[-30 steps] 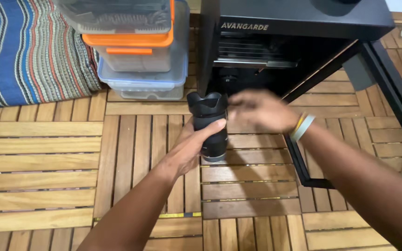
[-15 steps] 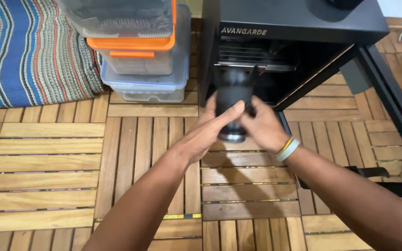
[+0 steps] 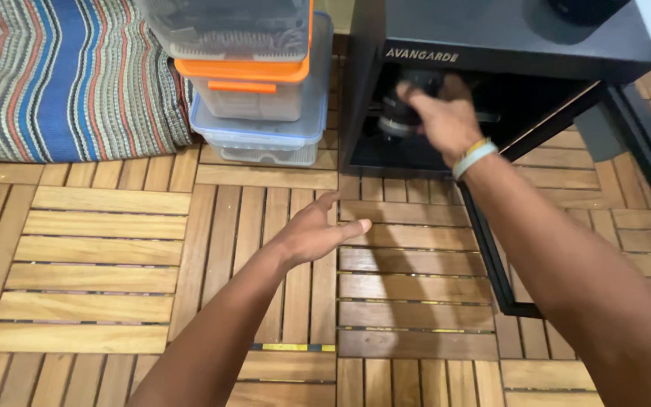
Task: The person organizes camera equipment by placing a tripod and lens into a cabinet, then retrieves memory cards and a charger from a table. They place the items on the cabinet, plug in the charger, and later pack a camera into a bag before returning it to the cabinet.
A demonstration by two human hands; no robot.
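My right hand (image 3: 444, 114) reaches into the open black cabinet (image 3: 506, 34) and is closed around a black camera lens (image 3: 398, 117) with a silver ring, held just inside the dark opening. A pale wristband sits on that wrist. My left hand (image 3: 316, 231) hovers over the wooden slat floor, fingers spread, holding nothing. The far end of the lens is lost in the cabinet's shadow.
The cabinet's door (image 3: 491, 256) stands swung open along the floor to the right. Stacked clear plastic boxes (image 3: 254, 83) with orange and blue lids stand left of the cabinet. A striped cushion (image 3: 62, 75) lies at the far left. Wooden deck tiles (image 3: 99, 256) cover the floor.
The left hand has let go of the lens and dropped back. The right hand has carried the lens up from in front of the cabinet into its opening.
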